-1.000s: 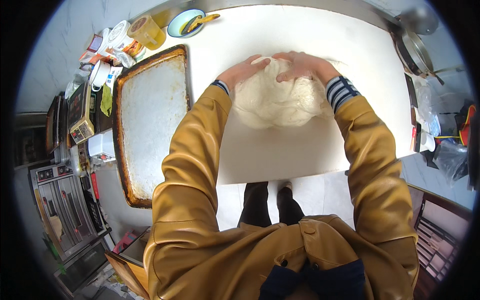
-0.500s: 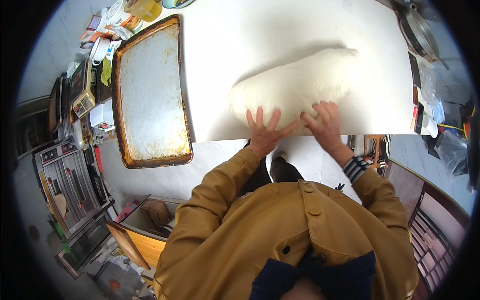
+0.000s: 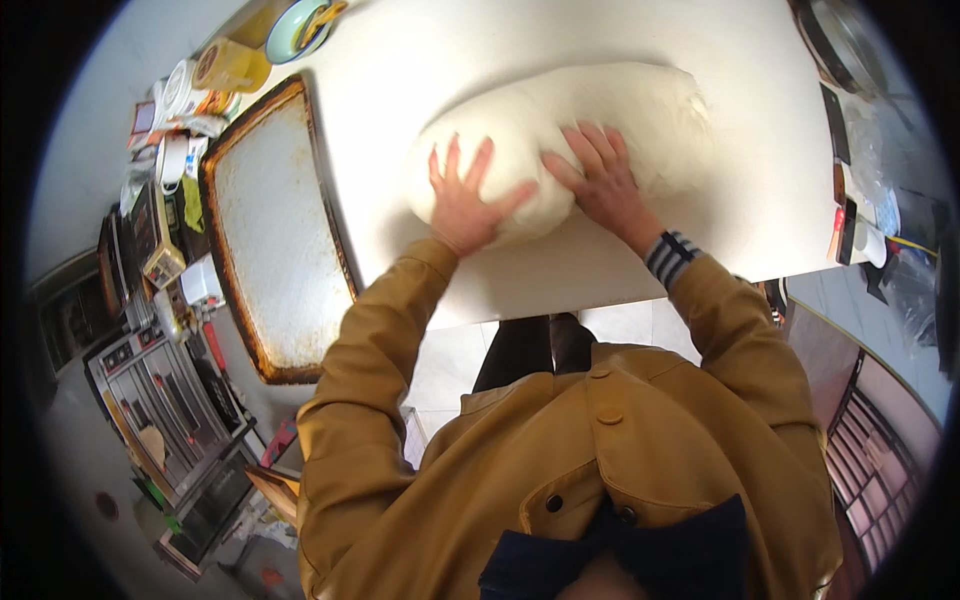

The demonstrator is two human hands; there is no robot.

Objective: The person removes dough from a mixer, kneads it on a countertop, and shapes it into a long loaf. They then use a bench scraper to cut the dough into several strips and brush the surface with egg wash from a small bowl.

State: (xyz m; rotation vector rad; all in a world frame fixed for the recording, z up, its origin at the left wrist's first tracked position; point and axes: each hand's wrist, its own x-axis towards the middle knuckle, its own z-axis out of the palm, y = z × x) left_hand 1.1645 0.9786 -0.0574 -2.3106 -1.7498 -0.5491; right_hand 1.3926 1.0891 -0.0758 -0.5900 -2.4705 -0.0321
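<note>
A large pale log of dough (image 3: pixel 640 110) lies across the white worktop (image 3: pixel 760 190). My left hand (image 3: pixel 468 205) rests on the dough's left part, fingers and thumb spread wide. Against its middle presses my right hand (image 3: pixel 605 185), fingers stretched out flat on the surface and thumb apart toward the left hand. A crease runs in the dough between the two hands. Both palms touch the near side of the dough, and neither hand is wrapped round it.
Left of the dough lies a baking tray (image 3: pixel 275 220) with a browned rim, its near end past the worktop edge. Behind it stand a bowl (image 3: pixel 300 32) and a yellow tub (image 3: pixel 232 66). A scale (image 3: pixel 158 235) sits farther left. A cleaver (image 3: pixel 834 122) lies at the right edge.
Both hands have moved forward and up onto the dough from its near edge. The dough has shifted away from the worktop's front edge, and the view has tilted.
</note>
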